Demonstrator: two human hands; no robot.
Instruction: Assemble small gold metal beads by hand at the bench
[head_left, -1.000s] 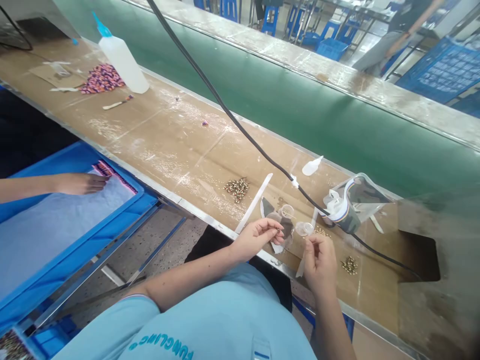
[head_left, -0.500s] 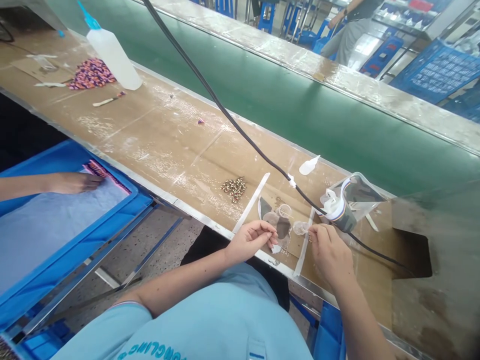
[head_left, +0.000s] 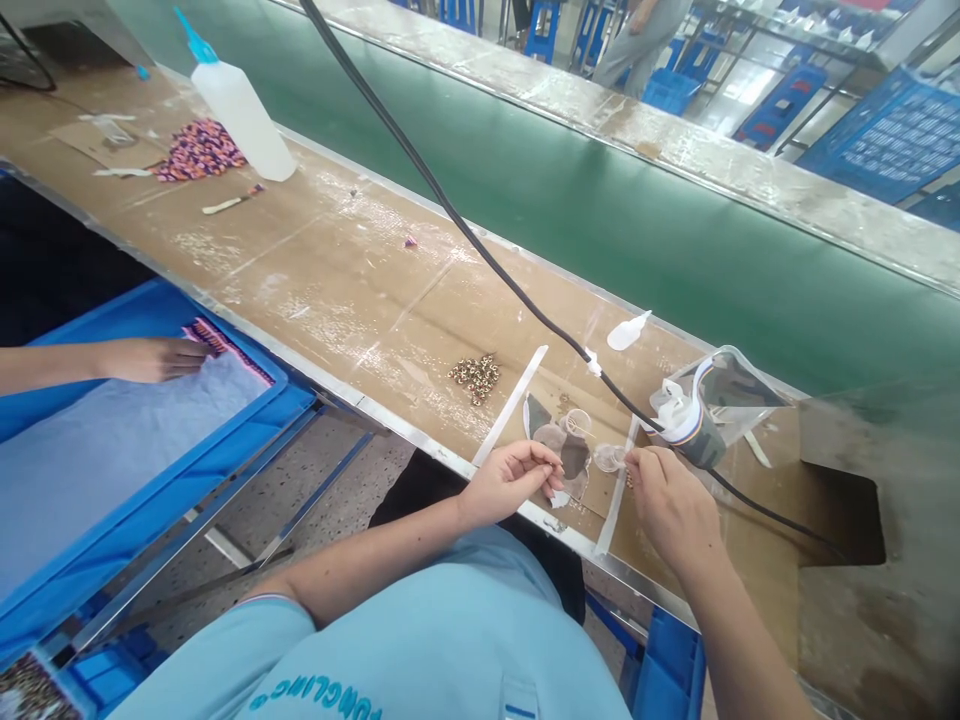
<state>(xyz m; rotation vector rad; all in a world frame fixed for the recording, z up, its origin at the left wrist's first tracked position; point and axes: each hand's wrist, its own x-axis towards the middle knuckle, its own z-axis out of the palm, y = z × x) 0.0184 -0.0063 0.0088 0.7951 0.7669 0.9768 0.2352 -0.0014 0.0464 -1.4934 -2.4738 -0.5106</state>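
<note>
My left hand (head_left: 517, 482) is held over the front edge of the cardboard-covered bench, thumb and fingertips pinched together. Whatever lies between them is too small to make out. Just beyond it are a small clear cup (head_left: 576, 422) with a thin stick in it and a grey piece of plastic (head_left: 537, 414). My right hand (head_left: 675, 505) is closed in a pinch beside a second clear cup (head_left: 607, 458); its fingertips are partly hidden. A few tiny beads lie under its fingers. A pile of small gold and dark pieces (head_left: 475, 378) lies left of a white tape strip (head_left: 511, 404).
A black cable (head_left: 480, 245) crosses above the bench to a clear zip bag (head_left: 686, 410). Farther left are a white squeeze bottle (head_left: 244, 115) and a heap of pink and purple pieces (head_left: 199, 150). Another person's hand (head_left: 154, 360) rests over a blue tray (head_left: 279, 392).
The whole view has shifted slightly to the right. Both my hands keep nearly the same pinched pose near the cups. A person in the background has moved left.
</note>
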